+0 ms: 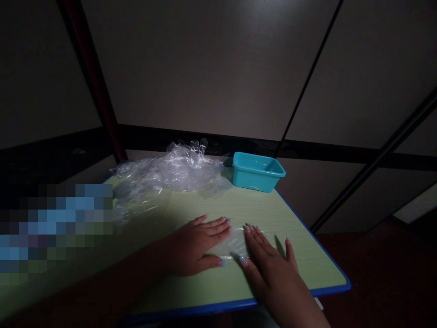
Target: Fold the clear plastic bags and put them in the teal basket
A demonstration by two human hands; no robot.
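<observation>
My left hand (198,243) lies flat on the green table (300,255), fingers stretched out and pointing right. My right hand (268,262) lies flat beside it, fingers spread and pointing up-left. Both press on a thin sheet of clear plastic film (235,243) spread between the fingertips. Neither hand grips anything.
A crumpled heap of clear plastic bags (170,175) lies at the back left of the table. A teal plastic tub (256,171) stands at the back right corner. The table's blue edge (327,289) runs close to my right hand. A blurred patch covers the left side.
</observation>
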